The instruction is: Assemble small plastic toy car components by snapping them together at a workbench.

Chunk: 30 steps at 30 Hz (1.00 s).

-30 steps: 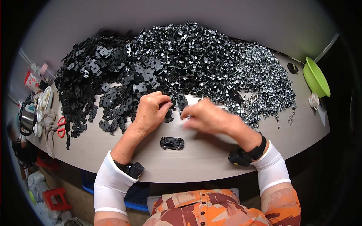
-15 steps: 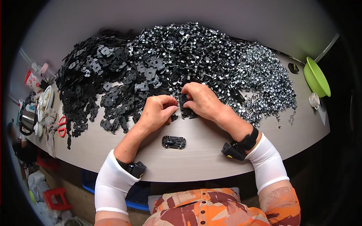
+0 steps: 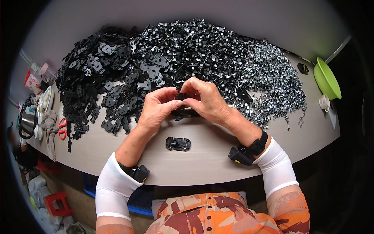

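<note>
While a finished small black plastic clip (image 3: 178,144) lies on the pale wooden table (image 3: 202,163) nearest the body, long axis left-right, the left hand (image 3: 157,109) and right hand (image 3: 206,100) meet just beyond it, fingertips pinched together on a small black plastic part (image 3: 183,96), before the heap of black and silvery pieces (image 3: 187,50).

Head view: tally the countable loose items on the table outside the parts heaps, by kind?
Green bowl: 1
Red-handled scissors: 1
Black plastic part lying alone near the table edge: 1
Small white cup: 1
Total: 4
</note>
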Available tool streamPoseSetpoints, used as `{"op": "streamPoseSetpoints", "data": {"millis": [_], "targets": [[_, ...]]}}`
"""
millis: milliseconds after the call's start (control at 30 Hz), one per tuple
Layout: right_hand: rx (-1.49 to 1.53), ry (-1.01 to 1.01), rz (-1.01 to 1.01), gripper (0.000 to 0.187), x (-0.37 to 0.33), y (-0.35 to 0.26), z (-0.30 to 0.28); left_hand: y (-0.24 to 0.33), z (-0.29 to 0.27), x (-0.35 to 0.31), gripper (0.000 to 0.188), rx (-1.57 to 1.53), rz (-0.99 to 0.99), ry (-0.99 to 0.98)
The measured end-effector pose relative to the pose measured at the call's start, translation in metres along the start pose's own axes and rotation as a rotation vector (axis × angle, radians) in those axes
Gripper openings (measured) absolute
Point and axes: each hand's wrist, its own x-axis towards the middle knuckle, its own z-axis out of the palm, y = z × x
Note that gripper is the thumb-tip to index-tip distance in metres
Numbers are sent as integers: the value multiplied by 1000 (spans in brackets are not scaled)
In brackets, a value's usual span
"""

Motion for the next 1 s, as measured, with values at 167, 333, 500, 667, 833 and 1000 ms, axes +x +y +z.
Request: {"op": "streamPoseSetpoints", "data": {"millis": [167,333,500,667,833,1000], "targets": [[-242,1,-154,20,9,-12,-29,-8,-2,2,16,-101,237,64],[-843,-339,198,4,0,-16,-70,-7,-3,3,13,-229,104,54],[-1038,-407,254,3,-3,-32,-55,-3,0,-1,14,-169,25,-6],[-948,-371,125,26,-14,-21,-56,-8,-2,4,11,-155,-15,-44],[-897,-401,17,31,-11,-7,-53,-6,-4,1,16,-217,-114,-78],[-595,-47,-199,31,-9,-12,-46,-7,-3,0,18,-313,-251,-104]]}}
